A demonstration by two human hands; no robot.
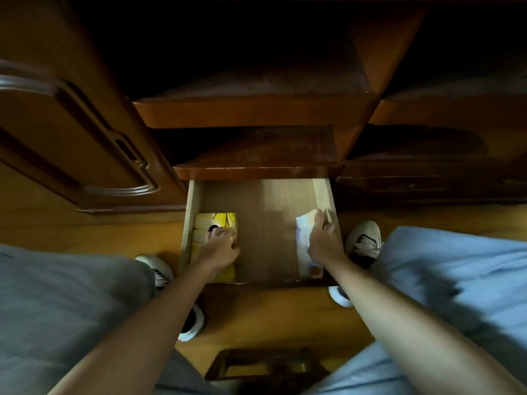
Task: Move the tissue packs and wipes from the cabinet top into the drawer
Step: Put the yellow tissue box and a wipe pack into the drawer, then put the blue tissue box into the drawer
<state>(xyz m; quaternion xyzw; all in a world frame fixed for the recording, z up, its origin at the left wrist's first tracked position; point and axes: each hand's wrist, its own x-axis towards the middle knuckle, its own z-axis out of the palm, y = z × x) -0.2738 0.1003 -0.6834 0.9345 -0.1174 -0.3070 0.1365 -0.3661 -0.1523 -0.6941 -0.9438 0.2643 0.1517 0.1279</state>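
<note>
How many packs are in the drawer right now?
2. A yellow tissue pack lies against the drawer left wall under the left hand; a white wipes pack lies against the right wall under the right hand. Hands and arms may hide more.

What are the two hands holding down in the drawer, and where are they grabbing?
The left hand rests on top of the yellow tissue pack, near its middle. The right hand lies on the white wipes pack, along its right edge. A firm grip cannot be told.

A home, by the look. Dark varnished wooden wall cabinet point(256, 109) before me, carved panelled door point(71, 132), yellowish wood floor point(99, 232).
</note>
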